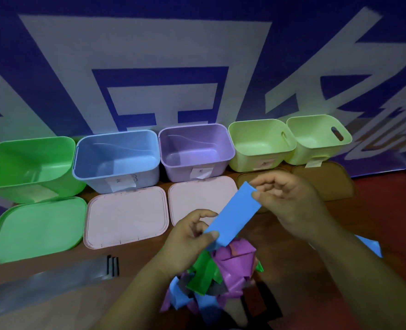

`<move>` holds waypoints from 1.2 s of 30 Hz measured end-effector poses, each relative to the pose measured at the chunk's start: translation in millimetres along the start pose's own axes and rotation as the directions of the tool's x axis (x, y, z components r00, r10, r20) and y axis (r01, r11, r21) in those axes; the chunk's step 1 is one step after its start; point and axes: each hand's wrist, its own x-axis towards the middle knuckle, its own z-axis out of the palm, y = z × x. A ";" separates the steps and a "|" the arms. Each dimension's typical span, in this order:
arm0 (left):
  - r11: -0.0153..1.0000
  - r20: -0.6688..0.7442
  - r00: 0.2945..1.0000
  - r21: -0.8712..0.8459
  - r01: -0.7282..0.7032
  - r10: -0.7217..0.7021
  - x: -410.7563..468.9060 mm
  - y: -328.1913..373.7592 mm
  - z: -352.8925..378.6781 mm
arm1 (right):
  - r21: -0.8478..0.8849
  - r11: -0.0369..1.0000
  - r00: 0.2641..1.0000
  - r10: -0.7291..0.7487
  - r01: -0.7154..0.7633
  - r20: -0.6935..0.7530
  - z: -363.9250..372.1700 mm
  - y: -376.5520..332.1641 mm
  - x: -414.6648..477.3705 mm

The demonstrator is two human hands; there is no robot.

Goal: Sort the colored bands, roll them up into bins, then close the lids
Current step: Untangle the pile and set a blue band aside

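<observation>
Nearest you, at 6 o'clock on the worktop (375, 210), lies a tangled heap of bands (211, 279) in purple, green, blue and dark grey. Above it, your two hands hold one blue band (233, 216) taut on a slant: your left hand (192, 236) has its grip pinching the lower end between thumb and fingers, and your right hand (290, 203) has its grip pinching the upper end.

At 12 o'clock, against the blue-and-white banner (149, 67), five open bins stand in a row: green bin (28, 167), blue bin (116, 158), purple bin (197, 151), and two pale yellow-green bins (261, 144) (318, 136).

Lids lie flat before them: green lid (37, 229), two pink lids (125, 215) (197, 194), and brown lids (325, 182).

At 8 o'clock, grey bands (54, 282) lie flat.
</observation>
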 end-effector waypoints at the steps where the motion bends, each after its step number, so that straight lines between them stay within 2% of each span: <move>1: 1.000 0.007 1.000 -0.001 0.014 -0.014 1.3 1.6 -0.3 | -0.002 1.000 1.000 0.002 -0.002 -0.024 -6.2 1.0 -1.2; 5: 0.999 0.105 0.994 0.042 0.027 -0.031 9.3 -0.3 1.6 | -0.035 0.997 0.988 0.066 -0.072 -0.142 -36.7 19.2 -9.0; 10: 0.971 0.188 0.977 0.232 0.059 -0.104 27.8 -6.0 23.2 | -0.063 0.976 0.942 0.184 -0.209 -0.280 -86.6 64.7 -24.0; 17: 0.940 0.220 0.958 0.324 0.104 -0.182 68.4 -27.1 92.4 | 0.000 0.939 0.886 0.323 -0.343 -0.332 -167.1 154.9 -41.9; 22: 0.890 0.305 0.938 0.456 0.006 -0.163 108.2 -42.3 149.9 | -0.081 0.910 0.864 0.354 -0.406 -0.358 -228.6 216.3 -55.5; 27: 0.864 0.323 0.915 0.500 0.051 -0.241 158.5 -49.0 220.1 | -0.088 0.867 0.799 0.408 -0.491 -0.441 -284.4 267.7 -69.1; 32: 0.770 0.328 0.915 0.637 -0.030 -0.236 202.1 -54.2 282.5 | -0.091 0.847 0.762 0.418 -0.523 -0.495 -329.1 292.9 -73.8; 36: 0.708 0.351 0.913 0.698 -0.106 -0.209 220.3 -55.4 313.6 | -0.153 0.792 0.733 0.449 -0.592 -0.511 -350.1 310.3 -69.4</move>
